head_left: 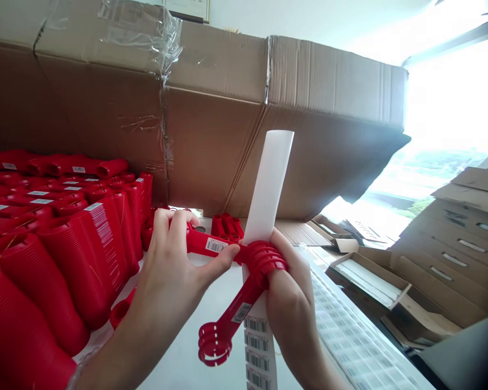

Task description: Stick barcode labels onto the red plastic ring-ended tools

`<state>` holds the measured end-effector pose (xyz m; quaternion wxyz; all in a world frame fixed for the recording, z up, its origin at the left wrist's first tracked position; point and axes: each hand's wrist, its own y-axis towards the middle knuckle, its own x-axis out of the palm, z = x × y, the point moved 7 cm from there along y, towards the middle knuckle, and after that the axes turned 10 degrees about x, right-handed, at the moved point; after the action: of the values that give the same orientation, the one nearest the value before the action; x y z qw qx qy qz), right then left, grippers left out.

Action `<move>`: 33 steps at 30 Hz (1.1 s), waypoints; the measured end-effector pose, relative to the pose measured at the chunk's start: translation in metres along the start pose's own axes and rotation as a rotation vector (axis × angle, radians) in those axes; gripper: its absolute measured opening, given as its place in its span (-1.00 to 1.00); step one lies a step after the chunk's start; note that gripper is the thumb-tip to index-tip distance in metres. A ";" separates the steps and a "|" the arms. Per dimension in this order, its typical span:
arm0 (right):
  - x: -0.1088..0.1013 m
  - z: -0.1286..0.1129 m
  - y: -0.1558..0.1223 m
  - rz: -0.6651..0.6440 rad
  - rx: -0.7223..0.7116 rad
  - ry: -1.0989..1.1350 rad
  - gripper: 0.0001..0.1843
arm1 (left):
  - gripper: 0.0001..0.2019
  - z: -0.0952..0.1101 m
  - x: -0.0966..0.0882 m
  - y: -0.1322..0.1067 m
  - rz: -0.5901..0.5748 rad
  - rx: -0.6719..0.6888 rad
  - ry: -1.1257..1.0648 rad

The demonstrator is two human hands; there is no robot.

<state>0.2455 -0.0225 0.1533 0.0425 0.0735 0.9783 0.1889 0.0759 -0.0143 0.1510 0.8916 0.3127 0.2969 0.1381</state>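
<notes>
My left hand is closed on a red plastic part, its thumb beside a white barcode label on the part. Around the ringed end of a second red plastic part, my right hand is closed. That second part slants down to the left, ends in open rings and carries its own barcode label. A strip of barcode labels also passes through my right hand. Its upper stretch is blank white, and printed barcodes show below. Where the two parts meet, I cannot tell whether they are separate.
Stacked red plastic parts with barcode labels fill the left. A large cardboard box spans the back. Printed label sheets lie at right, beside an open carton and stacked cardboard. Several red pieces lie behind my hands.
</notes>
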 end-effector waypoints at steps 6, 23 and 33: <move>-0.002 0.004 0.009 -0.016 0.069 0.034 -0.86 | -0.67 -0.009 -0.005 0.007 -0.089 -0.024 -0.209; -0.006 0.034 0.034 -0.095 0.190 0.185 -0.82 | -0.76 -0.024 -0.033 0.021 0.001 -0.353 -1.041; -0.003 0.045 0.043 -0.208 0.285 0.280 -0.85 | -0.71 -0.024 -0.039 0.026 -0.137 -0.241 -0.975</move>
<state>0.2591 0.0329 0.1286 -0.0854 -0.0496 0.9938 0.0519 0.0289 -0.0006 0.1700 0.9633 0.2153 -0.1523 -0.0497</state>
